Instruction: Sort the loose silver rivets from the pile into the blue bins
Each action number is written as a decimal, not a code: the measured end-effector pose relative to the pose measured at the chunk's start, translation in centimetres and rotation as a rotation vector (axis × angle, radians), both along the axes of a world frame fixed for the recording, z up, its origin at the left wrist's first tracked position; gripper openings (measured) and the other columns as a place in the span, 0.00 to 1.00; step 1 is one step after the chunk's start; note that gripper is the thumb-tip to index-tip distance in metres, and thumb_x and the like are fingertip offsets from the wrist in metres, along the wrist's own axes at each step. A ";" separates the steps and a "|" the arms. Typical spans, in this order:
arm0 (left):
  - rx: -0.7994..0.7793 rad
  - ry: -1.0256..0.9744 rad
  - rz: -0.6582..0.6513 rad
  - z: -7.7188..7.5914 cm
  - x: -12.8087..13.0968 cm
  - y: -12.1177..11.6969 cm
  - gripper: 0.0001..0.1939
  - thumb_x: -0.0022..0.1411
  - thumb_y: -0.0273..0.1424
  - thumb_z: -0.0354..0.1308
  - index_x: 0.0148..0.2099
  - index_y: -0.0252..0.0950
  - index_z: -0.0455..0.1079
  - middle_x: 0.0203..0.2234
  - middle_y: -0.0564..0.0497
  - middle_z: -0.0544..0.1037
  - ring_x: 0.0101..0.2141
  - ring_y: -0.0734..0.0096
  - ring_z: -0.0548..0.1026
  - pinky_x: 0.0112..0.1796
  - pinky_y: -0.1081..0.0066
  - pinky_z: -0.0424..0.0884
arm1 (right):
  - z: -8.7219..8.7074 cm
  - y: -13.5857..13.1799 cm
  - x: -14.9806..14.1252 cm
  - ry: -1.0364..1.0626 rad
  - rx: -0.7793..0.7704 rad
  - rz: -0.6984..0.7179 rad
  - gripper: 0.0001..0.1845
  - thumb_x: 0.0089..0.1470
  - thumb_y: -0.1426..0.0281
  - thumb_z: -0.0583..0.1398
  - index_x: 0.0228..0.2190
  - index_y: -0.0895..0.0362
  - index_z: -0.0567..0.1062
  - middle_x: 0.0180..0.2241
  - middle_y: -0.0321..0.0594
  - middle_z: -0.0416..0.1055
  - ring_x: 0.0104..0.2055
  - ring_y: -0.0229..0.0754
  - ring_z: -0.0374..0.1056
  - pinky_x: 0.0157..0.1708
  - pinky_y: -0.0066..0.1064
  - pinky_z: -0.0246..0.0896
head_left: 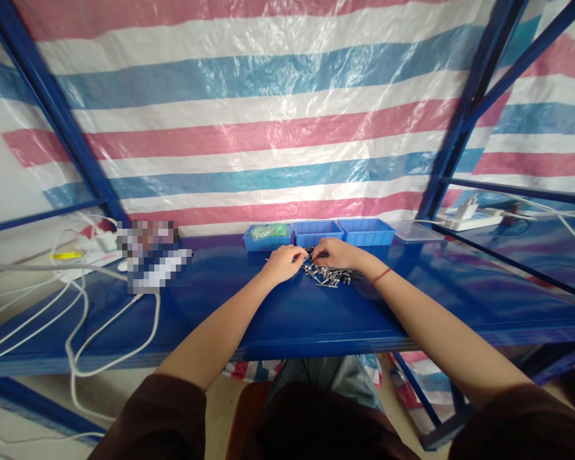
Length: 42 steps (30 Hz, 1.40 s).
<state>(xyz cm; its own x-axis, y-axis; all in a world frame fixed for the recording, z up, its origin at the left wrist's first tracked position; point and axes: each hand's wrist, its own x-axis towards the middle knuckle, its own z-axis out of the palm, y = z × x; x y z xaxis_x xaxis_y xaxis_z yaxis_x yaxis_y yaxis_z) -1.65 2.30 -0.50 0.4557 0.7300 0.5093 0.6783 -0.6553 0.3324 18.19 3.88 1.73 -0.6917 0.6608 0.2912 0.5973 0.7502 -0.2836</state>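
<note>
A loose pile of small silvery metal pieces with thin shanks, which look like pop rivets (333, 276), lies on the blue table. My left hand (287, 263) is at the pile's left edge with its fingers pinched together. A thin metal tip pokes out to its left, apparently from a rivet in its grip. Over the back of the pile, my right hand (335, 253) bends down with closed fingertips, close to the left fingers. What the right fingertips hold is too small and hidden to make out. A red cord circles the right wrist.
Behind the hands stand three blue bins: a left bin (253, 243) with green-and-clear plastic packets, a middle bin (319, 229) and a right bin (374, 236). A clear plastic lid (419, 232) lies beside them. White cables (81, 319) and a power strip (93, 260) occupy the left.
</note>
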 end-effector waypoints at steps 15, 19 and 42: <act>-0.037 -0.233 -0.062 0.9 0.3 -0.7 0.08 0.56 0.36 0.58 0.36 0.37 0.70 0.29 0.52 0.77 0.31 0.72 0.74 0.36 0.71 0.70 | 0.9 -1.0 -0.5 0.352 -0.197 -0.038 0.09 0.49 0.66 0.57 0.27 0.59 0.72 0.24 0.36 0.68 0.27 0.37 0.61 0.31 0.31 0.57; 0.016 -0.249 -0.041 1.5 0.4 -1.1 0.07 0.59 0.34 0.54 0.34 0.37 0.69 0.28 0.53 0.77 0.31 0.72 0.74 0.36 0.71 0.69 | 0.9 -0.9 -0.6 0.416 -0.237 -0.045 0.09 0.48 0.65 0.58 0.27 0.58 0.72 0.23 0.35 0.67 0.26 0.36 0.60 0.31 0.31 0.57; 0.143 -0.105 -0.071 1.2 -0.3 -0.4 0.09 0.64 0.31 0.48 0.39 0.37 0.69 0.33 0.50 0.75 0.36 0.69 0.73 0.40 0.71 0.67 | 1.7 -2.5 -1.5 0.555 -0.132 -0.025 0.10 0.48 0.64 0.60 0.29 0.58 0.72 0.26 0.36 0.69 0.27 0.36 0.62 0.30 0.30 0.58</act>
